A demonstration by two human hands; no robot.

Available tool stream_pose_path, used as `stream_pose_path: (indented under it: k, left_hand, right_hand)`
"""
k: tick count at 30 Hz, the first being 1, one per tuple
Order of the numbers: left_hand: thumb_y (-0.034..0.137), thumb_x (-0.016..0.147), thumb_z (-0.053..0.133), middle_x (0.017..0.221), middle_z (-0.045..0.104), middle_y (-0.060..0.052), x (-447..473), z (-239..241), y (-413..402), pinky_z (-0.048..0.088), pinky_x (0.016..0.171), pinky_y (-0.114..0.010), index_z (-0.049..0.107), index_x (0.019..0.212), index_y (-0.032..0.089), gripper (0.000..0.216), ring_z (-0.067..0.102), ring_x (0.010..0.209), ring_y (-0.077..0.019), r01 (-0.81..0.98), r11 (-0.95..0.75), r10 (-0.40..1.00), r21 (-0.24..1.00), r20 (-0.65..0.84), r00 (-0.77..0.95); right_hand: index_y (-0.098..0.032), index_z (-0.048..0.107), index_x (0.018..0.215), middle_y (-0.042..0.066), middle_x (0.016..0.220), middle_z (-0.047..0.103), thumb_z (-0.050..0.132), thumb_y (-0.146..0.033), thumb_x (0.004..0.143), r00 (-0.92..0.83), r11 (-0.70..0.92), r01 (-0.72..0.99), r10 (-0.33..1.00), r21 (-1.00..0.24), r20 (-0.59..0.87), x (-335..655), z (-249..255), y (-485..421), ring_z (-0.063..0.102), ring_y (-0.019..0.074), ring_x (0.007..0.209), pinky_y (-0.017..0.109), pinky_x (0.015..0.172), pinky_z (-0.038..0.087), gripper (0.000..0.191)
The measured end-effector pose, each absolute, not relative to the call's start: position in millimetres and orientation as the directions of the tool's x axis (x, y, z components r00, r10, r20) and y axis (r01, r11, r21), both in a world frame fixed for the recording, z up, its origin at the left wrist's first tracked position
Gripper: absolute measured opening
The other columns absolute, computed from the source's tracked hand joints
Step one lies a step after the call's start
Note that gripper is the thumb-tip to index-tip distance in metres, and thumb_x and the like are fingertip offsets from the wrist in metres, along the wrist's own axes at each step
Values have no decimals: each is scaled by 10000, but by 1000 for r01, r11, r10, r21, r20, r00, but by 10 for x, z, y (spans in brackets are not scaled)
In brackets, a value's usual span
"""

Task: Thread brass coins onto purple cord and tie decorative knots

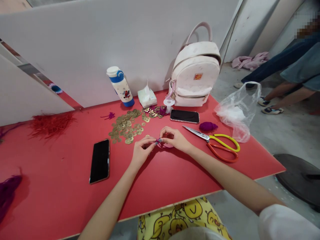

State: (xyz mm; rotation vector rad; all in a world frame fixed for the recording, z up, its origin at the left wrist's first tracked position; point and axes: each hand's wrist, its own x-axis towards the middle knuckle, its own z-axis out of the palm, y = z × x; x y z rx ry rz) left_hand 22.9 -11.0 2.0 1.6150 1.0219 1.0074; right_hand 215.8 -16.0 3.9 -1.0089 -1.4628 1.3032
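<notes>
My left hand (142, 150) and my right hand (173, 138) meet over the middle of the red table (175, 180). The fingertips of both pinch a short purple cord (158, 141) between them, and what else hangs on it is too small to tell. Just behind the hands lies a pile of brass coins (126, 126). A few coins strung on purple cord (155, 111) lie further back, by a small white spool (169, 104).
A black phone (100, 160) lies left of the hands, another phone (184, 116) behind them. Scissors (216, 143) and a purple thread ball (208, 126) lie at right, beside a plastic bag (237, 110). A bottle (120, 86), tissues (147, 96) and a backpack (195, 71) stand at the back. Another person's legs (282, 90) show at right.
</notes>
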Motion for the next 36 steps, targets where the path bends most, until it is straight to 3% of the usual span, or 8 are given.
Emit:
stream_pose_path:
  k: [6,14,19,22,27,31,33,36]
  left_hand:
    - [269,753,706,771,694,-59,238,13,-102,428,464,-202,777,797,162,135,568,557,-104,160,-206,946,965,155,284]
    - [277,756,706,807,728,-81,237,-12,-103,510,534,-233,781,813,168,145,641,629,-148,224,-229,950,947,168,264]
    - [264,764,696,790,728,-75,235,1,-96,529,604,-256,784,813,181,131,660,705,-170,210,-261,940,942,199,278]
    - [250,756,695,777,724,-67,233,7,-93,519,595,-246,782,788,180,116,653,685,-160,205,-252,941,946,191,278]
    - [259,747,698,805,724,-68,233,3,-95,526,589,-245,775,793,167,128,659,673,-155,206,-211,953,955,155,259]
    - [277,730,711,789,722,-67,236,-27,-95,525,576,-245,778,775,170,134,658,674,-161,204,-190,963,960,141,232]
    - [281,708,721,786,727,-68,237,-44,-89,531,585,-253,778,758,170,134,661,676,-168,200,-166,972,966,126,198]
    - [290,677,735,792,733,-71,238,-54,-78,512,546,-243,779,749,165,151,644,636,-158,172,-109,985,979,83,149]
  right_hand:
    - [-185,602,802,12,879,555,658,-339,809,-232,175,28,959,-984,164,2152,55,-157,562,128,769,262,726,476,164]
    - [-198,577,856,5,893,577,660,-399,801,-181,-130,-349,981,-928,-69,2201,34,-117,560,91,627,235,596,472,224]
    - [-215,620,924,17,955,579,716,-389,777,-237,86,-92,966,-992,105,2209,72,-130,617,140,787,276,706,509,247]
    - [-201,676,846,22,917,567,743,-390,760,-339,151,0,930,-989,142,2192,91,-166,581,139,795,286,738,501,218]
    - [-191,607,693,-27,652,494,737,-543,720,-427,-137,-252,904,-958,-17,2214,117,-199,449,99,560,265,580,440,377]
    - [-227,569,736,-50,580,368,636,-587,776,-272,-165,-460,962,-873,-38,2285,147,-150,348,108,513,273,556,440,368]
    - [-253,593,885,-33,631,429,556,-547,845,-167,-108,-479,985,-871,-30,2313,142,-105,411,126,556,278,596,466,298]
    - [-278,552,1057,-3,857,569,601,-470,835,-9,-5,-467,1000,-884,-1,2313,88,-47,509,117,661,249,633,486,298]
